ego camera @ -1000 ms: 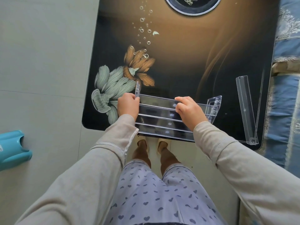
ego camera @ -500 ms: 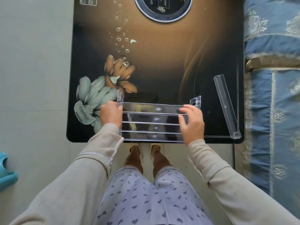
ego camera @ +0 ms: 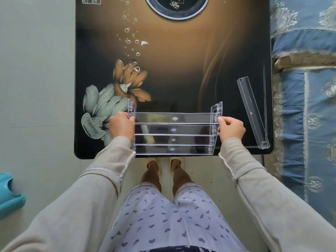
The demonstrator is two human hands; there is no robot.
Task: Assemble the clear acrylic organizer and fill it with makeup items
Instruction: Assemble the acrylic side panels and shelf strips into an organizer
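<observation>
1. Both hands curl onto the organizer (ego camera: 172,135): left hand (ego camera: 121,127) grips its left side panel, right hand (ego camera: 231,129) pinches the right one.
2. Change: right hand came off the shelf fronts; organizer now squared, lower centre, at the table (ego camera: 181,79) near edge.
3. We judge the loose strip (ego camera: 251,111), lower right at the table edge, fits next; free room lies upward.

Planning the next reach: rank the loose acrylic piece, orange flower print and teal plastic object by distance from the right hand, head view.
From the right hand:
1. loose acrylic piece, just to its right
2. orange flower print, up-left on the tabletop
3. teal plastic object, far left on the floor
</observation>
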